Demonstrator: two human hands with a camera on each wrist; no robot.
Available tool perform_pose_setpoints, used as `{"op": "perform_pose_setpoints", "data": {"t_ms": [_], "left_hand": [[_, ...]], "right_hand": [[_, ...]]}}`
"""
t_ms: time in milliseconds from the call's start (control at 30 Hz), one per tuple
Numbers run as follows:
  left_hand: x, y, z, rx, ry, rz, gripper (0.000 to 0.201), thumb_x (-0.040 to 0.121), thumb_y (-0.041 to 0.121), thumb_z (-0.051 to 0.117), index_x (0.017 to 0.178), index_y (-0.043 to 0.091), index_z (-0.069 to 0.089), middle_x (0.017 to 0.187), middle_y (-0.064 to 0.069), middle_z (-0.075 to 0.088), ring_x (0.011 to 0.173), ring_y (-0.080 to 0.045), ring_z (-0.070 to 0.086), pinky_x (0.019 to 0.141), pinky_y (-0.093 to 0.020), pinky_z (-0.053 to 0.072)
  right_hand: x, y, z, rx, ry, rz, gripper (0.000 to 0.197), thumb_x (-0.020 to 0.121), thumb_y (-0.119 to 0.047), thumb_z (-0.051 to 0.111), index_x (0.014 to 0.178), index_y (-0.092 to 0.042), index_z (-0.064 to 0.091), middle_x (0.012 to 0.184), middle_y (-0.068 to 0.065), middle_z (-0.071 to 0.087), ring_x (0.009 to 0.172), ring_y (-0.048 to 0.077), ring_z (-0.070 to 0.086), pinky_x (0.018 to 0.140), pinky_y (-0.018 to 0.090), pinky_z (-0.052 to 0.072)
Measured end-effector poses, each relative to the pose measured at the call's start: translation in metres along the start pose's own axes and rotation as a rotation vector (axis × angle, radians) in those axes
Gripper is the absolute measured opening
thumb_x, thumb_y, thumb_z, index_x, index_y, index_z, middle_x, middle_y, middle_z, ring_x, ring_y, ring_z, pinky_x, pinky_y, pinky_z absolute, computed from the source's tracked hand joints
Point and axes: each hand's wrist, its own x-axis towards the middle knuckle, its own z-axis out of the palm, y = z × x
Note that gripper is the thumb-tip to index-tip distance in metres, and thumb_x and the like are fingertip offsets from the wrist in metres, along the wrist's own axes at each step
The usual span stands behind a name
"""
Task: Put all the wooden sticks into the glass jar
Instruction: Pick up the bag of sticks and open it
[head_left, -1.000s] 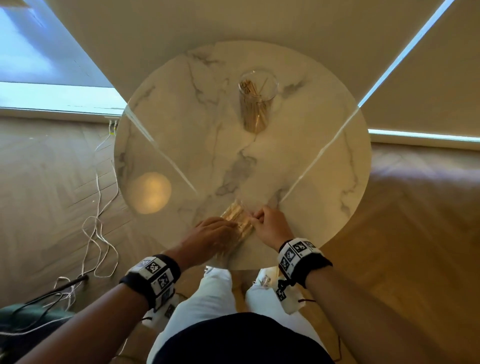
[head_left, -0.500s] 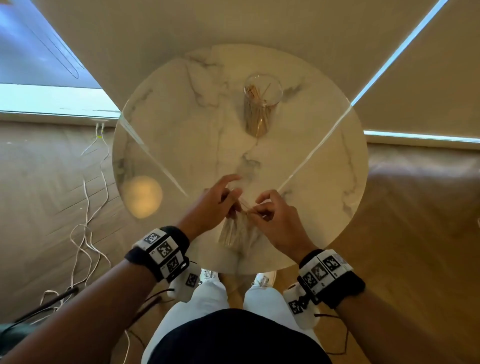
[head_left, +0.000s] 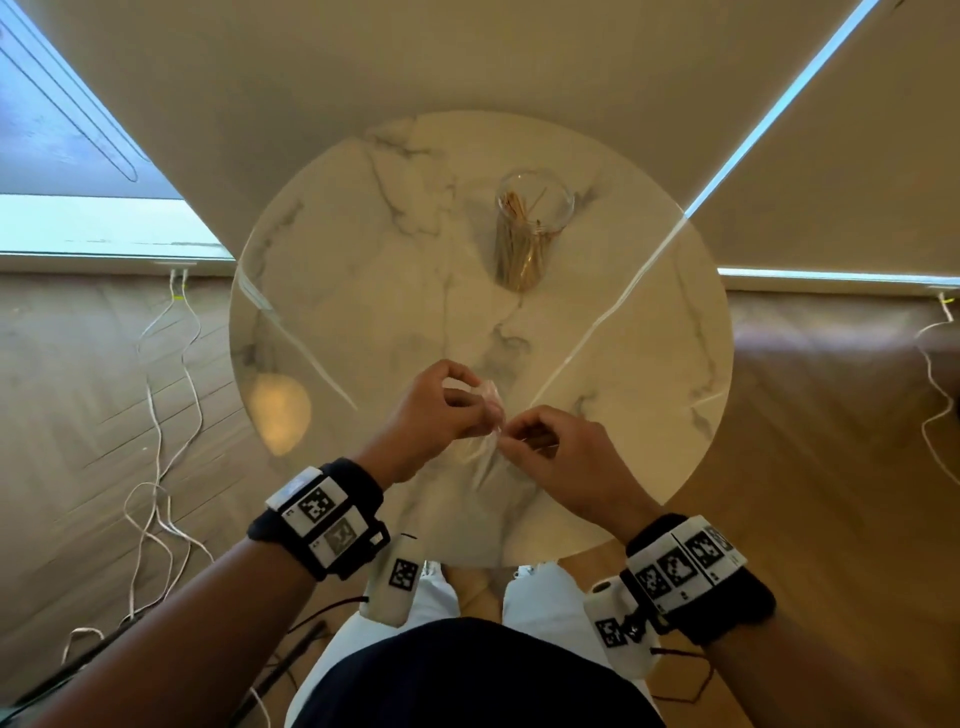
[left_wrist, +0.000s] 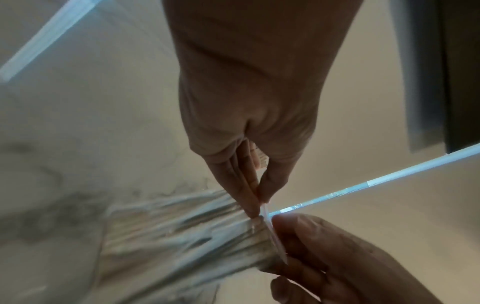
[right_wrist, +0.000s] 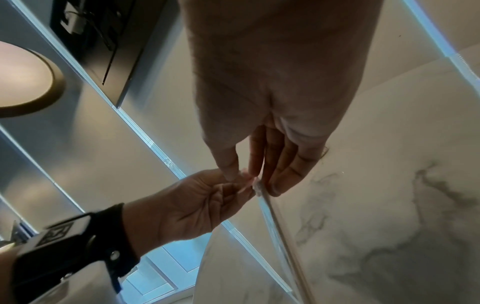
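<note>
Best to pull the bag (left_wrist: 182, 232) mouth apart evenly, keeping it upright so the sticks (head_left: 475, 457) inside cannot spill before reaching the jar (head_left: 530, 234) across the table (head_left: 363, 291). Left hand (head_left: 441, 410) and right hand (head_left: 558, 457) both pinching its top edge, fingertips pressed tight.

– What's the room like?
– A round marble-look table (head_left: 649, 364) stands on herringbone wood floor (head_left: 831, 493). Beige blinds (head_left: 467, 62) hang behind, daylight showing at their edges.
– Anything lying on the floor?
– White cables (head_left: 156, 441), left side.
</note>
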Motion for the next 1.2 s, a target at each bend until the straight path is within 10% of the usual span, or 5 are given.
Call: {"op": "perform_pose_setpoints", "data": {"t_ms": [333, 500, 1200], "left_hand": [[-0.003, -0.006, 0.019, -0.209, 0.123, -0.075, 0.064, 0.066, 0.011, 0.09, 0.09, 0.019, 0.031, 0.099, -0.03, 0.075, 0.091, -0.035, 0.073, 0.074, -0.035, 0.064], [-0.004, -0.015, 0.034, -0.303, 0.195, -0.116, 0.054, 0.081, 0.004, 0.085, 0.085, 0.02, 0.033, 0.066, -0.006, 0.069, 0.061, -0.017, 0.071, 0.057, -0.023, 0.058], [-0.01, -0.02, 0.029, -0.393, 0.172, -0.141, 0.05, 0.085, -0.002, 0.079, 0.088, 0.018, 0.034, 0.089, -0.02, 0.074, 0.082, -0.029, 0.078, 0.071, -0.035, 0.064]], "right_hand": [[0.013, 0.008, -0.007, 0.046, -0.042, 0.01, 0.028, 0.078, -0.028, 0.089, 0.095, -0.013, 0.073, 0.089, -0.005, 0.077, 0.081, 0.004, 0.073, 0.078, 0.017, 0.059], [0.016, 0.017, -0.005, 0.0, -0.003, 0.013, 0.031, 0.078, -0.037, 0.089, 0.092, -0.014, 0.073, 0.085, -0.005, 0.076, 0.079, 0.006, 0.073, 0.074, 0.021, 0.06], [0.022, 0.021, -0.009, -0.037, -0.022, -0.046, 0.013, 0.087, -0.029, 0.081, 0.085, -0.016, 0.079, 0.078, -0.007, 0.078, 0.073, 0.006, 0.073, 0.072, 0.022, 0.059]]}}
